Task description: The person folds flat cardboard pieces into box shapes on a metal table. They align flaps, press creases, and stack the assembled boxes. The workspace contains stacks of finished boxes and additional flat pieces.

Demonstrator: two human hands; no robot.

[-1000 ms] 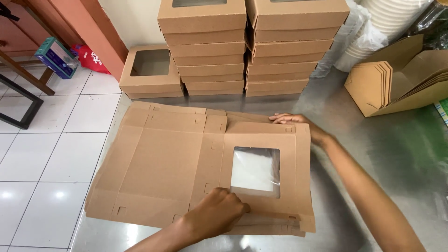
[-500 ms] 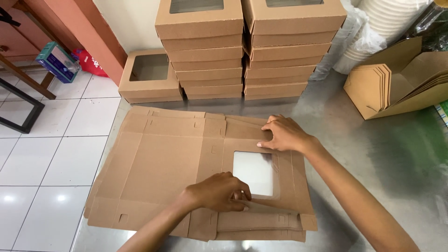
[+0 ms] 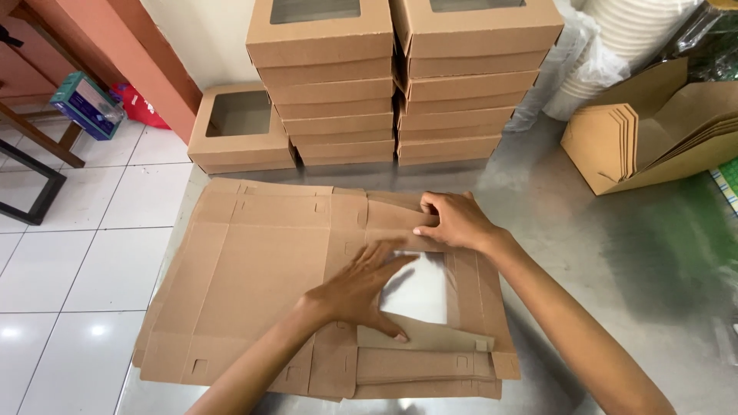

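A stack of flat, unfolded brown cardboard box blanks lies on the steel table in front of me. The top blank has a clear plastic window on its right side. My left hand lies flat with fingers spread on the window's left edge, pressing the card down. My right hand rests on the flap just above the window, fingers curled over its far edge.
Two tall stacks of folded window boxes stand at the table's far edge, with a single box to their left. A carton of folded brown paper containers and stacked white cups are at the right. Tiled floor lies left.
My left hand slid up from the blank's near edge onto the window's left side. My right hand came in from the far right corner to the flap above the window.
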